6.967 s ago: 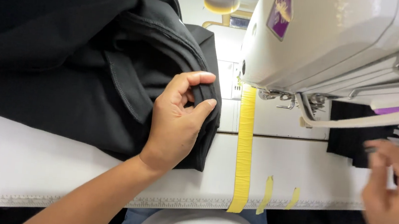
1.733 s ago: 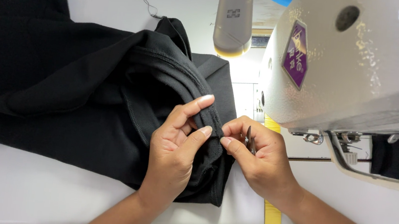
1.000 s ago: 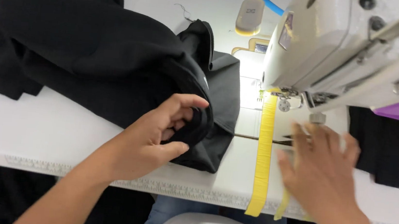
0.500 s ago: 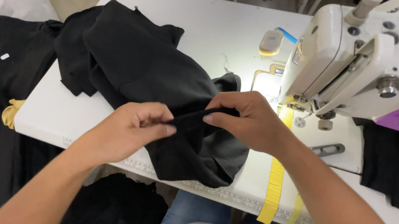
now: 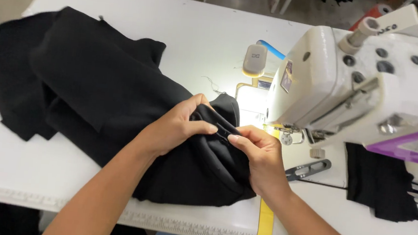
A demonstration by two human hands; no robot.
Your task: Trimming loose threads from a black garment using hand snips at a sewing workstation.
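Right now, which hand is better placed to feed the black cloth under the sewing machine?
Probably the right hand: it pinches the black cloth nearest the sewing machine. The left hand grips farther away.

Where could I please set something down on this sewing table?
Bare white table lies beyond the black fabric, left of the sewing machine, and along the near edge. It is crowded around both hands, left and right, by the thread snips.
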